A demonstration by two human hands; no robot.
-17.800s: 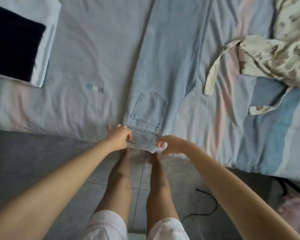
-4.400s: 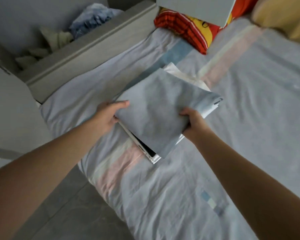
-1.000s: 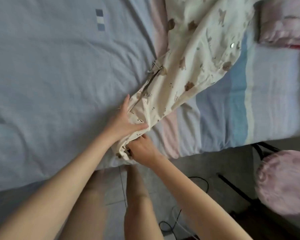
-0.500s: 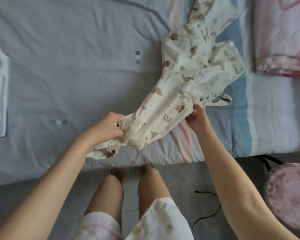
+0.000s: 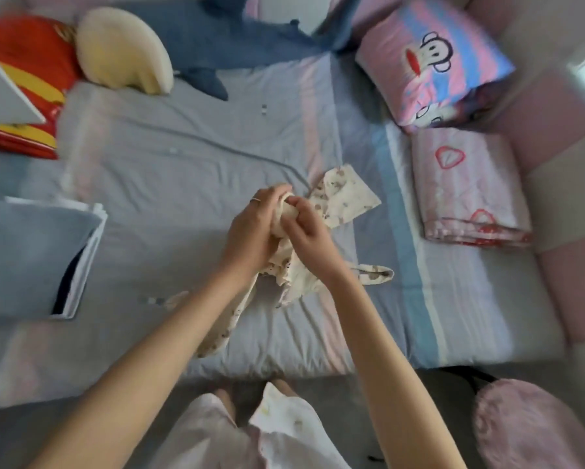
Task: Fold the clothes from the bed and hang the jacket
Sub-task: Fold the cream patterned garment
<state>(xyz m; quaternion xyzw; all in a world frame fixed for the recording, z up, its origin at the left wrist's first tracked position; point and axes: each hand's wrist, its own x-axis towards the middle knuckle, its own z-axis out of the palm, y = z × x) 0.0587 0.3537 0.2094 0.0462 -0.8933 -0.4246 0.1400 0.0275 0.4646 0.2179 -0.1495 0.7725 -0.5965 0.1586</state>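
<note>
A cream garment with brown animal print (image 5: 340,198) is lifted off the bed (image 5: 182,184) in the middle of the view. My left hand (image 5: 250,228) and my right hand (image 5: 309,233) grip its bunched top side by side, fingers curled into the cloth. Loose parts hang down under my wrists, and a strap loop (image 5: 375,274) lies on the sheet to the right. The folded light blue jeans (image 5: 27,252) sit on a stack of folded clothes at the left edge of the bed.
A folded pink quilt with hearts (image 5: 470,187) and a pink cartoon pillow (image 5: 429,62) lie at the right. A blue plush shark (image 5: 237,38), a cream cushion (image 5: 122,52) and a red pillow (image 5: 23,86) lie at the back. A pink fluffy stool (image 5: 534,424) stands bottom right.
My hands were apart on the spread garment half a second ago; now they are together, gripping it bunched and raised over the bed's middle. The view has tilted up toward the far side of the bed.
</note>
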